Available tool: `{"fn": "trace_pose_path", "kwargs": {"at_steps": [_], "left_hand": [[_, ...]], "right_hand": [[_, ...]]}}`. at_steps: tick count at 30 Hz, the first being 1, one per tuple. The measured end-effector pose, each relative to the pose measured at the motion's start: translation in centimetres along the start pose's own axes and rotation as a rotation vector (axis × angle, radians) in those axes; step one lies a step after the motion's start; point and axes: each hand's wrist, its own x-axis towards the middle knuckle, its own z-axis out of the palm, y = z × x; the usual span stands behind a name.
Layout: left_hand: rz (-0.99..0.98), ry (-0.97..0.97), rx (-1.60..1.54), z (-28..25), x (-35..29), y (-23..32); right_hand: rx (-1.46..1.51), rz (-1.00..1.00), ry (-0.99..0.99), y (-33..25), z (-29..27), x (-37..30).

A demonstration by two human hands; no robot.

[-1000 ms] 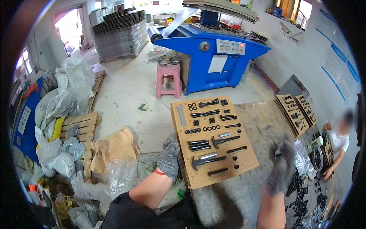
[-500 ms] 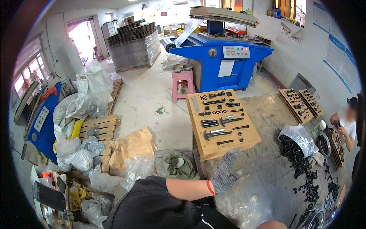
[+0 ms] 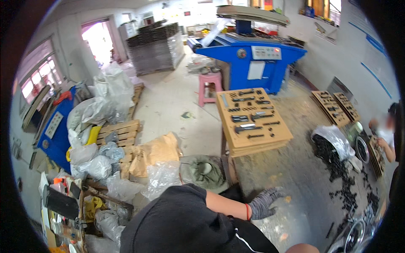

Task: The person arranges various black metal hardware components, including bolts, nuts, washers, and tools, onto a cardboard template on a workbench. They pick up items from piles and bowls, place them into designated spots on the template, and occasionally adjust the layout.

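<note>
Since half a second ago the grey knitted-gloved left hand (image 3: 265, 203) has dropped lower and nearer the body, fingers spread and empty above the dusty concrete floor (image 3: 295, 177), well short of the flat brown cardboard board of black metal parts (image 3: 253, 118). Only one hand shows; the right is cut off below. Two more such boards (image 3: 335, 105) lie further right.

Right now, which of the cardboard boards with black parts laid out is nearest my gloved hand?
The big board in front of the pink stool, up from the gloved hand. The two smaller boards lie far off to the right, by the wall.
</note>
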Motion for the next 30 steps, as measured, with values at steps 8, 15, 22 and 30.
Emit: {"fn": "trace_pose_path", "kwargs": {"at_steps": [8,15,22,30], "left_hand": [[0.007,-0.217,0.120,0.8,0.1,2.8],[0.148,-0.247,0.081,3.2,0.2,3.3],[0.143,-0.215,0.112,4.8,0.2,2.9],[0.187,-0.282,0.208,6.0,3.1,2.7]], "right_hand": [[-0.084,-0.101,0.068,-1.9,-2.5,-4.0],[-0.186,-0.174,0.135,-4.0,-4.5,-6.5],[-0.216,-0.251,0.148,-5.0,-5.7,-8.3],[-0.274,-0.261,0.211,-6.5,-6.5,-9.7]]}}
